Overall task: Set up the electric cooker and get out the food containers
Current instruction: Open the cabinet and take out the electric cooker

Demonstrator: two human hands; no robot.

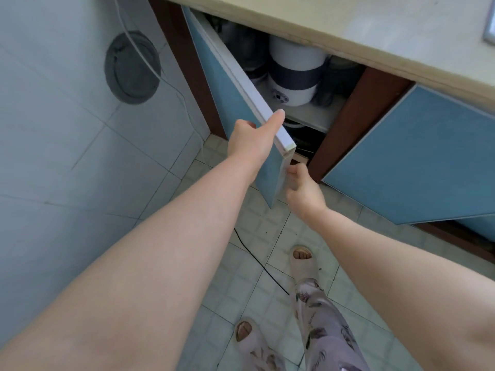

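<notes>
— Where's the electric cooker point(293, 73)?

— On the upper shelf point(308, 115) inside the cupboard under the counter point(334, 25), a white pot with a dark band round its middle. Nothing touches it yet. Dark things stand either side of it, too dim to name.

— And the food containers?

— I can't pick any out. Something white lies under that shelf, but it's mostly hidden.

— What are the hands doing?

— Both are on the blue cupboard door point(222, 84), which stands swung out. The left hand point(253, 140) is closed over its free edge, thumb laid along the white rim, the other fingers behind the panel out of sight. The right hand point(304, 190) is lower down, fingers curled in beside the door's bottom corner; whether it pinches the corner or just rests there I can't tell.

— So how far along is it?

— Barely begun, I'd say. The cupboard is open and that's all. The cooker has to come out, go up on the counter and be set up, and the containers are yet to be found. A black cord point(263, 266) trails across the floor tiles point(233, 285) near the slippered feet, worth minding
</notes>
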